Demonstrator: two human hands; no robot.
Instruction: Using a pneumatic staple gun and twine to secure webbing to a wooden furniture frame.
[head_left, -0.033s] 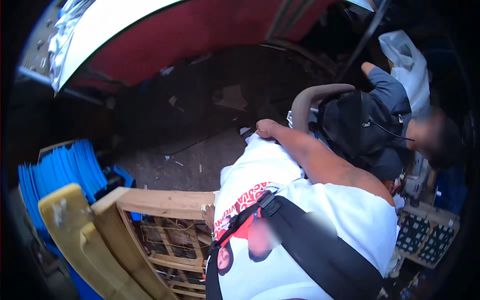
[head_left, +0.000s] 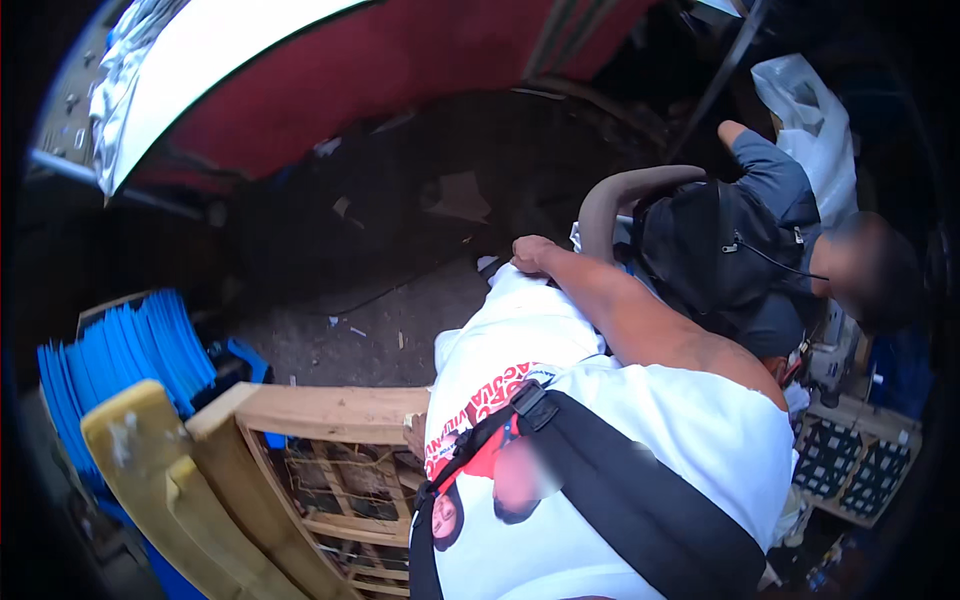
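My own white printed T-shirt (head_left: 590, 490), crossed by a black strap (head_left: 640, 500), fills the lower middle. My right arm reaches forward across it. My right hand (head_left: 533, 254) is closed at the shirt's lower edge with its fingers curled under. What it grips, if anything, is hidden. A small dark patch beside the shirt, at the end of a wooden frame (head_left: 340, 412), looks like part of my left hand (head_left: 414, 436). Its fingers are mostly covered by the shirt.
Yellow foam pieces (head_left: 150, 450) lean against the wooden frame at left, beside stacked blue sheets (head_left: 130, 350). Close on my right is another person with a black backpack (head_left: 690, 240), next to a curved grey-brown tube (head_left: 600, 200). A crate (head_left: 850, 460) stands at right. Scraps lie on the dark floor (head_left: 370, 300).
The view has shifted very slightly, and less of the patch at the wooden frame's end shows. My right hand stays at the shirt's lower edge.
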